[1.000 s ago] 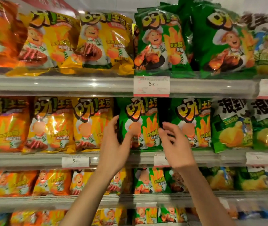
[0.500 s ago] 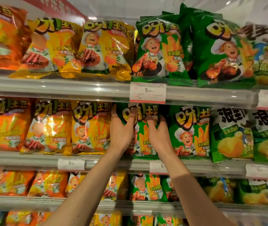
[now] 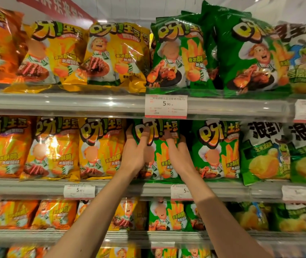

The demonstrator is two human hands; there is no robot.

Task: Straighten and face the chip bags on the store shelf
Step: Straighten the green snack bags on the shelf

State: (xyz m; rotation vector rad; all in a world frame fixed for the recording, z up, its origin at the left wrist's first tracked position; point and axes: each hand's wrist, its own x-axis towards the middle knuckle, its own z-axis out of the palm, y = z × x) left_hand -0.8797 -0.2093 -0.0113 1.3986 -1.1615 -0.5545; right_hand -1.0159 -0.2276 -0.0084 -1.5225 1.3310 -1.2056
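Both hands grip 1 green chip bag (image 3: 164,155) standing upright on the middle shelf (image 3: 36,189), near the middle of its front edge. The left hand (image 3: 135,155) curls round the bag's left side, thumb across the front; the right hand (image 3: 180,155) wraps its right side. A yellow bag (image 3: 100,148) stands just beside it on the left, another green bag (image 3: 217,149) on the right. A price tag (image 3: 166,106) hangs from the shelf above.
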